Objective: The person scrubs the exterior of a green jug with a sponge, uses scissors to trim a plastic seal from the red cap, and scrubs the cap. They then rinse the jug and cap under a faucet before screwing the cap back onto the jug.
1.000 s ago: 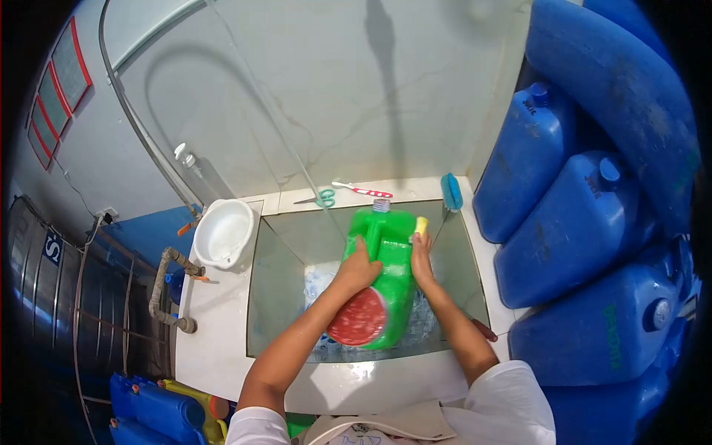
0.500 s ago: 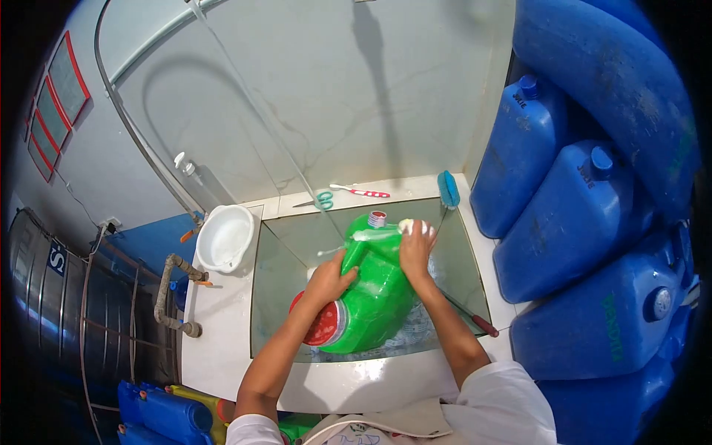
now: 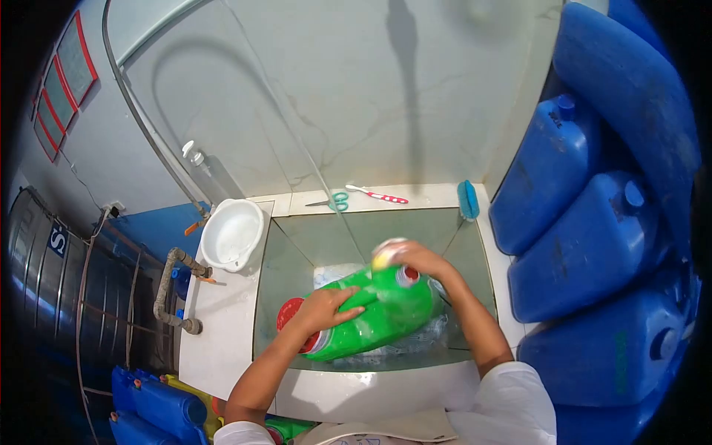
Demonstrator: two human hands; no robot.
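A large green plastic jug (image 3: 386, 315) lies tilted in the sink (image 3: 285, 274), wet with suds. Its wide red lid (image 3: 291, 311) points left, and the small neck with a red top (image 3: 408, 276) is at the right. My left hand (image 3: 326, 310) is closed around the jug's handle. In my right hand (image 3: 419, 257) is a soapy yellow sponge (image 3: 382, 259), pressed at the jug's upper side beside the neck; motion blurs it somewhat. Beneath the jug, part of the sink's bottom is hidden.
On the back ledge lie scissors (image 3: 337, 201), a red-and-white toothbrush (image 3: 378, 194) and a blue brush (image 3: 467, 200). A white basin (image 3: 231, 236) and a pump bottle (image 3: 211, 174) stand at the left. Blue jerrycans (image 3: 586, 252) are stacked at the right. Pipes (image 3: 169, 293) rise by the left edge.
The jug has turned so its neck has swung right and down, lying flatter. My right hand with the sponge has moved left across its top. My left hand keeps the handle.
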